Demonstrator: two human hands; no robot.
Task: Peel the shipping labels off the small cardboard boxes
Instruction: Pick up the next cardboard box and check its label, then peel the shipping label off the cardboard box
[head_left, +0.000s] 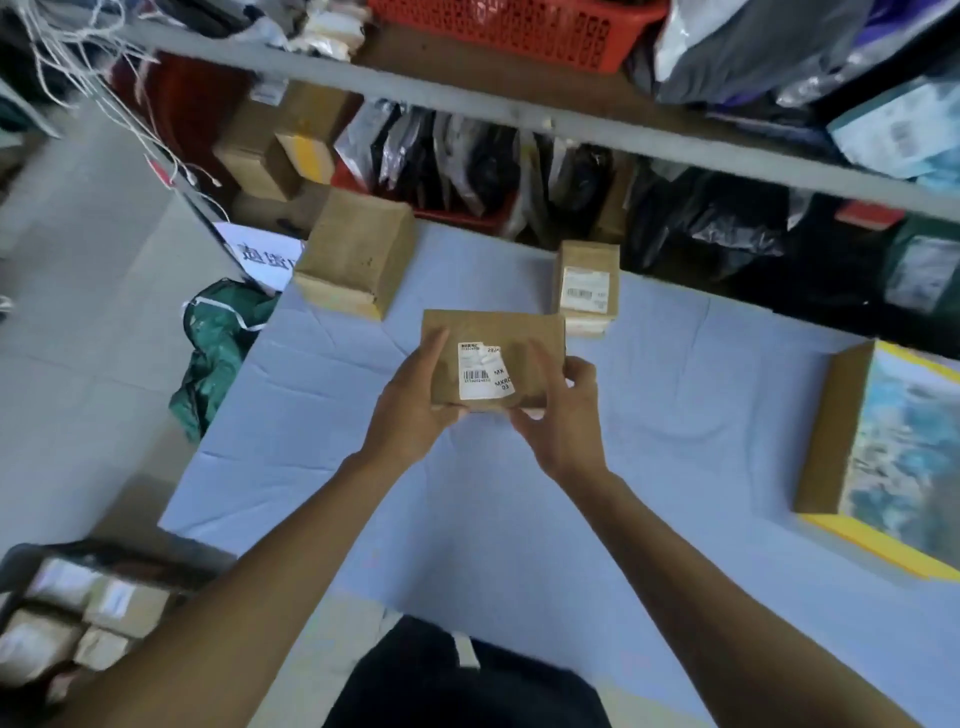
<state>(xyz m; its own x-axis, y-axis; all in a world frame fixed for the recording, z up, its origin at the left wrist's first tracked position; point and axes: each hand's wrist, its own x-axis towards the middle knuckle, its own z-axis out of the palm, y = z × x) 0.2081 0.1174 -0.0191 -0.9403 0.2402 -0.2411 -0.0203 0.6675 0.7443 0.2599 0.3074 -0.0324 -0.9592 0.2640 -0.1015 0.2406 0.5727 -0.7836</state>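
Note:
I hold a small brown cardboard box (493, 332) above the pale blue table (519, 519), both hands on it. My left hand (415, 400) grips its left edge, thumb lying along the top face. My right hand (558, 410) grips the lower right corner, and its blurred fingers lie over the right side of the white shipping label (480, 371), which has a barcode and a torn upper edge. Another small box (587, 254) with a label (586, 285) stands behind it on a second box. A bigger plain box (356, 254) sits at the back left.
An open carton (826, 431) with bluish contents sits at the table's right edge. Shelves with dark bags (519, 171) and a red basket (519, 26) rise behind the table. A green bag (218, 343) lies on the floor to the left. A bin of parcels (78, 613) stands at bottom left.

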